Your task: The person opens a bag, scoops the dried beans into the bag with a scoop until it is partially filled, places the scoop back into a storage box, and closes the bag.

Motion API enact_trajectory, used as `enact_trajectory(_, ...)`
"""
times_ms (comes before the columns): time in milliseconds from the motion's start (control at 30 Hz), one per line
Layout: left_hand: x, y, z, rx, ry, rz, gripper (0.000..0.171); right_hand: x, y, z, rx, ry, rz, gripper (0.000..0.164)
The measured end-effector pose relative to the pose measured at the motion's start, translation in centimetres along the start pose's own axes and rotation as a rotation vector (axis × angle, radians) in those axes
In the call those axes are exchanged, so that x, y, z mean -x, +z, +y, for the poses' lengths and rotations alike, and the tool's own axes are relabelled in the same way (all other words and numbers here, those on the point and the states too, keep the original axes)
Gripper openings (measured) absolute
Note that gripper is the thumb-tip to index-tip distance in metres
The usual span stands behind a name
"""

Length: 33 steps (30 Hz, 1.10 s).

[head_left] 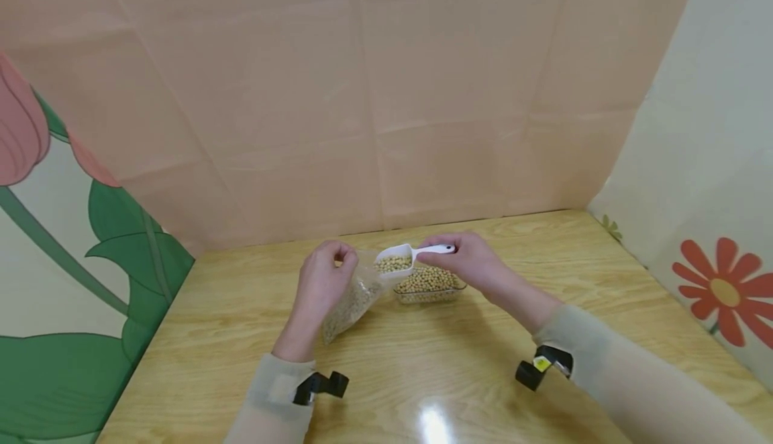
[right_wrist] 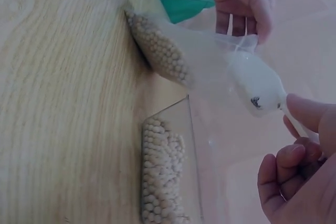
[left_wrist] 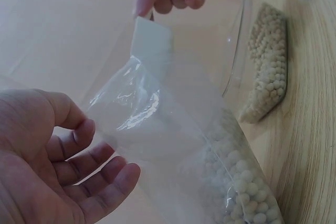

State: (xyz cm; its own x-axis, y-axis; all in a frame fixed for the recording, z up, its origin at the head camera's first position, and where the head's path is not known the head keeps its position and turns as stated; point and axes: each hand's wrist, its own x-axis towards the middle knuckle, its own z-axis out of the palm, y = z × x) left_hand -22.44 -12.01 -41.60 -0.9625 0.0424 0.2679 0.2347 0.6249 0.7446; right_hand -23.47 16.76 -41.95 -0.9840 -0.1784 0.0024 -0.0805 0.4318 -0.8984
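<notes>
A clear plastic bag [head_left: 356, 298] with soybeans in its lower part leans on the table. My left hand [head_left: 325, 275] pinches the bag's upper edge and holds its mouth up. My right hand [head_left: 468, 257] grips the handle of a white scoop [head_left: 403, 261], which carries a load of soybeans. In the right wrist view the scoop [right_wrist: 257, 83] has its front end inside the bag's mouth, above the beans [right_wrist: 160, 48]. A clear rectangular container [head_left: 430, 294] of soybeans stands below and behind the scoop, just right of the bag.
The wooden table [head_left: 386, 370] meets a pinkish covered wall [head_left: 374, 129] at the back. Side walls carry painted flowers, a red one [head_left: 723, 291] on the right. Each sleeve bears a black wrist mount [head_left: 320, 386].
</notes>
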Motion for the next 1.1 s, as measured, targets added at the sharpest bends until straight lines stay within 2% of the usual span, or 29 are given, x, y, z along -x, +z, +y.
enact_trajectory(133, 0.0, 0.0, 0.0, 0.001, -0.001, -0.002, 0.014, -0.1, 0.3, -0.9, 0.116, -0.083, 0.006, 0.036)
enact_trajectory(367, 0.0, 0.1, -0.1, -0.004, 0.011, 0.012, 0.013, 0.0, 0.8, -2.3, 0.277, -0.28, 0.022, 0.021)
enact_trajectory(533, 0.0, 0.0, 0.0, 0.001, 0.009, 0.006, 0.014, 0.2, 0.7, -3.4, 0.358, -0.364, 0.054, 0.019)
enact_trajectory(767, 0.0, -0.1, 0.1, 0.001, -0.008, 0.002, 0.014, 0.5, 0.4, -3.7, 0.402, -0.353, 0.064, 0.018)
enact_trajectory(967, 0.0, -0.1, 0.0, 0.01, -0.014, -0.001, 0.014, 0.8, -0.6, -3.3, 0.316, -0.338, 0.058, 0.019)
enact_trajectory(1100, 0.0, -0.2, -0.1, 0.009, -0.01, -0.003, 0.015, 1.1, -1.8, -2.7, 0.237, -0.286, 0.056, 0.024)
